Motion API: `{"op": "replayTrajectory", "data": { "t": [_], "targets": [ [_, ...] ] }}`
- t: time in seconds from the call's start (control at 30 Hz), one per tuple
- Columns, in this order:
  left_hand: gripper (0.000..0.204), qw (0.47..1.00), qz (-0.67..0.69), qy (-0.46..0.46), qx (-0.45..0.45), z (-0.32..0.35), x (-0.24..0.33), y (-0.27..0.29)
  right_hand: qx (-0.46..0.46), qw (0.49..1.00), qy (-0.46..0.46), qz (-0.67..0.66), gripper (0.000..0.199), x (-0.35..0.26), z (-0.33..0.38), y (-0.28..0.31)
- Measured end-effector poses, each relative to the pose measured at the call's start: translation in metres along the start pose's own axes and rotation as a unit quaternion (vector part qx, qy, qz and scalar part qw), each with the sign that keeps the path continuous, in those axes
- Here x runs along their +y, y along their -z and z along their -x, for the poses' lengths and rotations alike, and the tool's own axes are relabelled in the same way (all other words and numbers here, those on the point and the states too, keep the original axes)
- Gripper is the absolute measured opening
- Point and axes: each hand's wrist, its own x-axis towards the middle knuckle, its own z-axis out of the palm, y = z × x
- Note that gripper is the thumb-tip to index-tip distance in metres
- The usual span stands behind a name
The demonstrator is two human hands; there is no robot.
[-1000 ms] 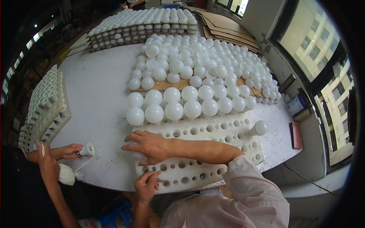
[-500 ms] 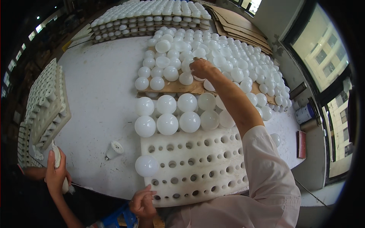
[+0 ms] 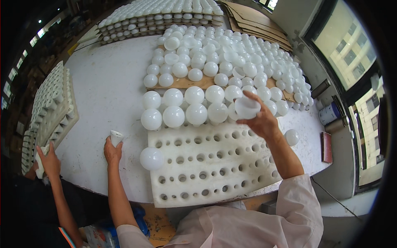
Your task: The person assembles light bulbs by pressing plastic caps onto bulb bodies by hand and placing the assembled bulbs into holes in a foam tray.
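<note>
My left hand point(image 3: 111, 153) is closed around a white bulb base point(image 3: 116, 135) over the left part of the table. In my right hand point(image 3: 264, 120) is a translucent white bulb cover point(image 3: 247, 108), gripped between thumb and fingers, its hollow open side partly showing. Below that hand lies a white foam tray point(image 3: 211, 169) with rows of round holes. Whole white bulbs point(image 3: 196, 113) stand in two rows along the tray's far part. One more bulb point(image 3: 151, 158) sits at its left edge.
Many loose covers point(image 3: 194, 75) lie on brown cardboard beyond the tray. Stacked trays of bulbs point(image 3: 161, 18) stand at the back. At left, a co-worker's hand point(image 3: 51, 163) holds a white piece beside a tilted tray of bases point(image 3: 49, 103). A single cover point(image 3: 292, 137) lies right of the tray.
My right hand has come back from the loose covers, now with a cover in it. My left hand has moved up and left and taken hold of the bulb base lying on the table.
</note>
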Motion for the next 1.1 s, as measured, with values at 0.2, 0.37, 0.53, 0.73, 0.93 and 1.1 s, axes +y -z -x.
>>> {"op": "replayTrajectory", "data": {
  "t": [0.2,0.37,0.53,0.73,0.93,1.1],
  "targets": [
    [0.044,0.916,0.392,0.014,0.079,0.055,-0.003,0.021,-0.046,0.989,-0.11,-0.084,0.091,0.044,0.067,-0.023],
    [0.05,0.757,0.64,-0.115,-0.065,0.172,0.051,0.071,-0.08,0.986,-0.122,0.083,0.096,0.061,0.074,-0.031],
    [0.047,0.784,0.521,-0.092,-0.323,0.236,0.119,0.039,-0.133,0.97,-0.139,0.146,0.092,0.077,0.078,-0.037],
    [0.048,0.783,0.43,-0.117,-0.434,0.234,0.155,0.009,-0.182,0.957,-0.066,0.217,0.089,0.082,0.079,-0.04],
    [0.051,0.793,0.382,-0.137,-0.454,0.234,0.154,-0.003,-0.201,0.947,-0.107,0.226,0.085,0.077,0.087,-0.049],
    [0.053,0.802,0.352,-0.141,-0.461,0.235,0.157,-0.003,-0.214,0.931,-0.121,0.27,0.087,0.08,0.09,-0.048]
  ]
}}
